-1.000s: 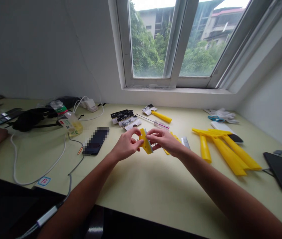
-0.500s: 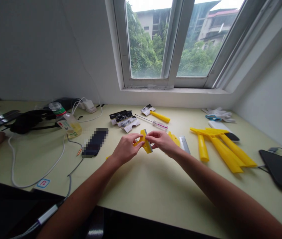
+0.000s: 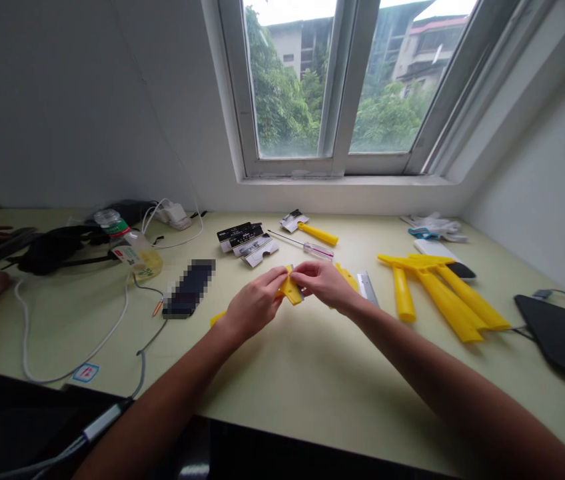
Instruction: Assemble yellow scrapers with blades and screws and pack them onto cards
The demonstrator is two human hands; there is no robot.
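Curling in, hands (image 3: 256, 301) now hide more yellow plastic (image 3: 291, 292).

A yellow plastic piece (image 3: 290, 292) is tilting above the desk (image 3: 282, 380), and a grey metal blade (image 3: 301, 293) is running along its right side. The left hand (image 3: 254, 304) is gripping its left part; the right hand (image 3: 326, 283) is pinching near its top, partly hiding it.

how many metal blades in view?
2: one metal blade against the yellow piece between left hand and right hand; another blade on the desk. Hands may hide more.
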